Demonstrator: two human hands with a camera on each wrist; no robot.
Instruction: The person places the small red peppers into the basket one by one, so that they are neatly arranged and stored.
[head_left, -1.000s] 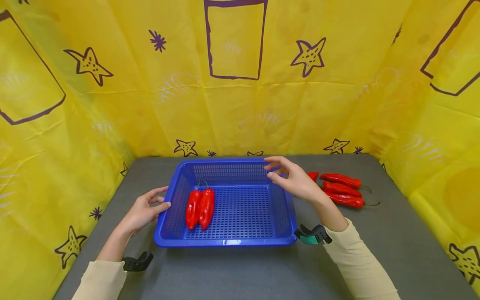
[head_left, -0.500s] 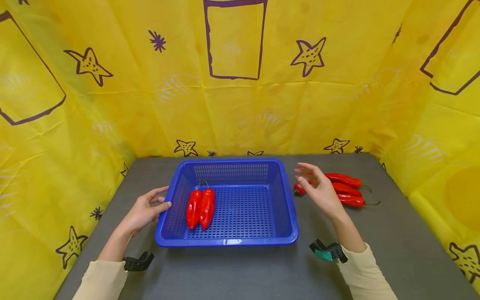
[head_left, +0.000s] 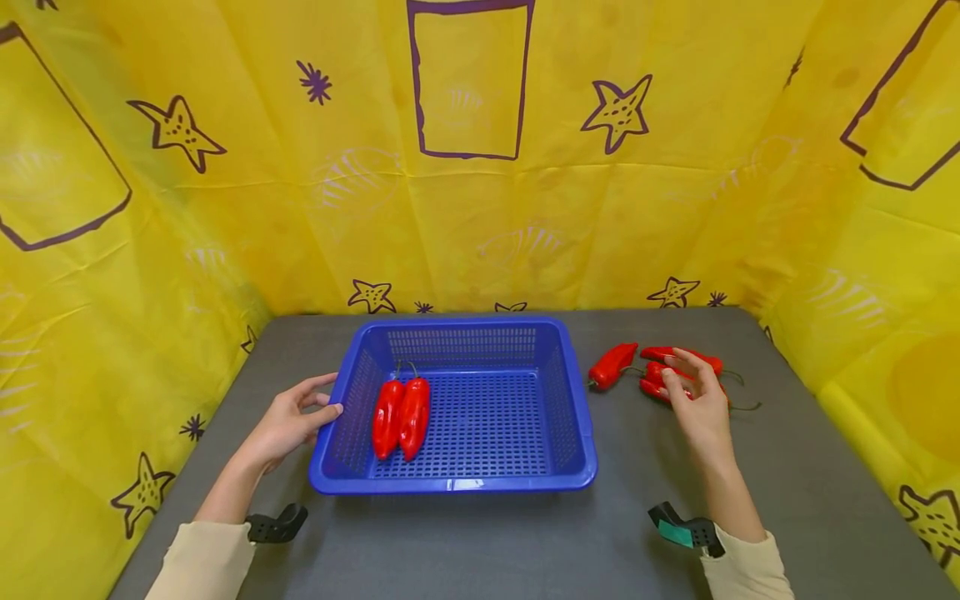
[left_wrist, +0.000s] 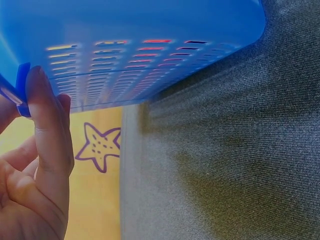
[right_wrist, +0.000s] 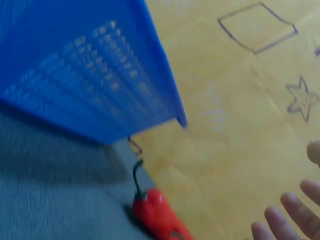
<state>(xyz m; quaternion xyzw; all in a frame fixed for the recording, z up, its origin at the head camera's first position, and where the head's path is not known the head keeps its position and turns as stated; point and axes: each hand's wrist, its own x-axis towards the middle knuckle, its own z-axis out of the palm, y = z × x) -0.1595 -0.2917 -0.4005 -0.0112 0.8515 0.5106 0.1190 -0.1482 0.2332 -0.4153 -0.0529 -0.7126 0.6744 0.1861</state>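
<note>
A blue plastic basket (head_left: pixel 457 485) stands on the grey table, and two red peppers (head_left: pixel 386 421) lie side by side at its left end. My left hand (head_left: pixel 288 425) pinches the basket's left rim, thumb on top; the left wrist view shows the fingers (left_wrist: pixel 47 115) at that rim. To the right of the basket lie several more red peppers (head_left: pixel 613 365) with green stems. Over this group hovers my right hand (head_left: pixel 701 408), fingers spread and nothing between them, partly hiding the peppers below. One pepper (right_wrist: pixel 157 212) shows near the basket in the right wrist view.
A yellow cloth (head_left: pixel 480 217) with dark starfish drawings walls the table at the back and both sides. The grey table (head_left: pixel 465 550) extends in front of the basket. A black strap (head_left: pixel 277 525) is on each wrist.
My right hand has moved from above the basket's right rim rightward, over the peppers on the table. The left hand stays at the left rim; the basket has barely shifted.
</note>
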